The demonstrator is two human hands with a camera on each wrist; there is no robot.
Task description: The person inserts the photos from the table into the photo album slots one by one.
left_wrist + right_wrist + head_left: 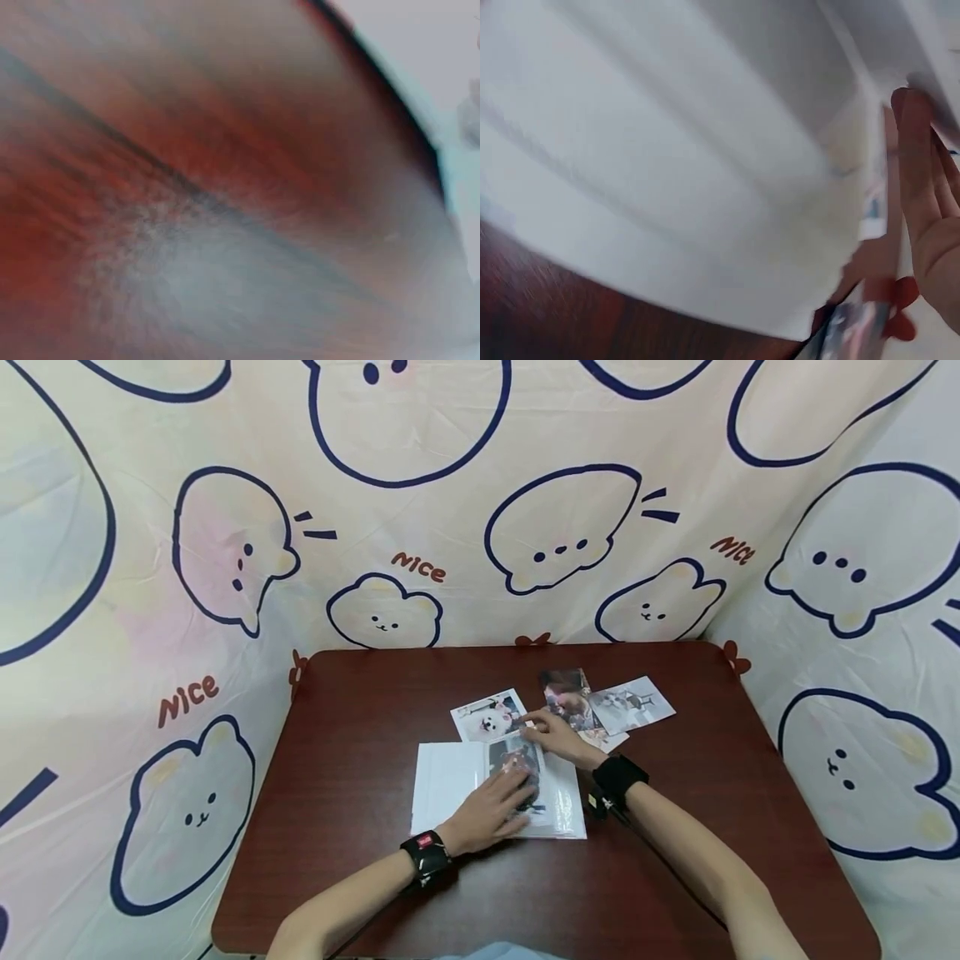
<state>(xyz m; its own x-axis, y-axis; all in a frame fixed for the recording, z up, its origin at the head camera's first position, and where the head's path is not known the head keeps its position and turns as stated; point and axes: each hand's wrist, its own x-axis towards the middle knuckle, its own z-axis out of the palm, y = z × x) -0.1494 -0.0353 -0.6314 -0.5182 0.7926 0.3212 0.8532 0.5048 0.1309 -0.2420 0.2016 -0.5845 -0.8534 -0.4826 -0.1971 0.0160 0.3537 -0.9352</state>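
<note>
An album with white pages (450, 781) lies spread on the table, with a photo (517, 750) at its right-hand page under a shiny clear sleeve. My left hand (489, 810) rests over the photo's lower part, fingers extended, hiding some of it. At the album's top edge is my right hand (557, 739), its fingertips right by the upper end of the photo. The right wrist view shows the right hand (934, 195) with long straight fingers beside the page edge and the thumb apart below. The left wrist view is too blurred for detail.
A photo of a white dog (491, 718) lies just behind the album. To its right, a dark photo (566, 687) and a pale photo (633, 704) overlap. All lie on the brown table (360, 710), with a patterned cloth (465, 527) hanging behind.
</note>
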